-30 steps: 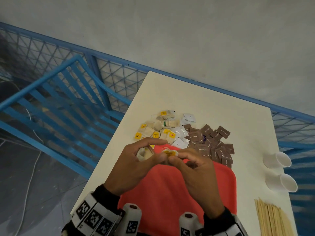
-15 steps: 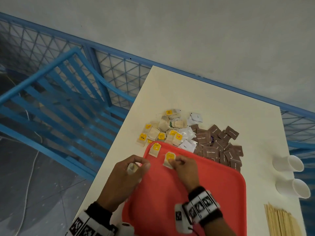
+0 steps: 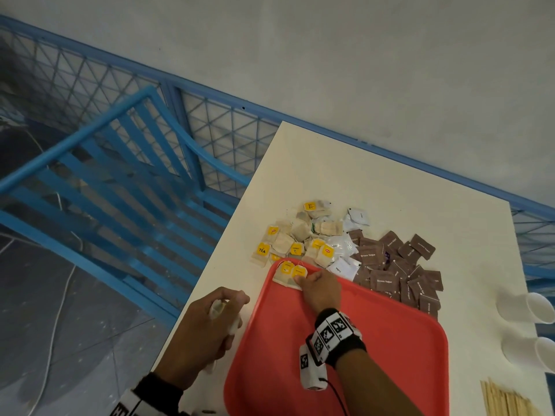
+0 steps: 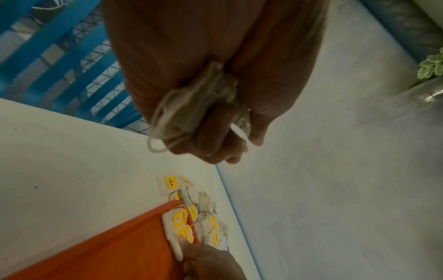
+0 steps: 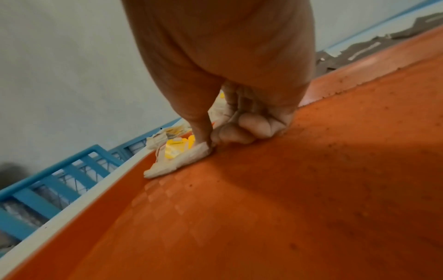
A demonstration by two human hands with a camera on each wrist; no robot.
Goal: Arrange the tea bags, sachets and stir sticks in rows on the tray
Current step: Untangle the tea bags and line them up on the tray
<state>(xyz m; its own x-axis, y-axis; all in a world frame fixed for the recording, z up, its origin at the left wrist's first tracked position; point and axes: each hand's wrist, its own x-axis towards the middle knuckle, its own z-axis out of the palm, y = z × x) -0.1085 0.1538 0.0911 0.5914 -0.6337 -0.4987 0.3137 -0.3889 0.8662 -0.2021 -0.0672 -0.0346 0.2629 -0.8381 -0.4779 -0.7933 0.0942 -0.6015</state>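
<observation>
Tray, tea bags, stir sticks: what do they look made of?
Tray: likely moulded plastic, orange-red, faint checkered texture, rounded raised rim. Tea bags: thin off-white filter paper, string, yellow paper tags. Stir sticks: pale, flat and thin, probably wood; too small for grain.

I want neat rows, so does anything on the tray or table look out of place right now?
Mostly the sachets: the brown sachets lie in a loose heap whose near edge overlaps the tray rim. The two tea bags on the tray sit together in the far-left corner.
</observation>
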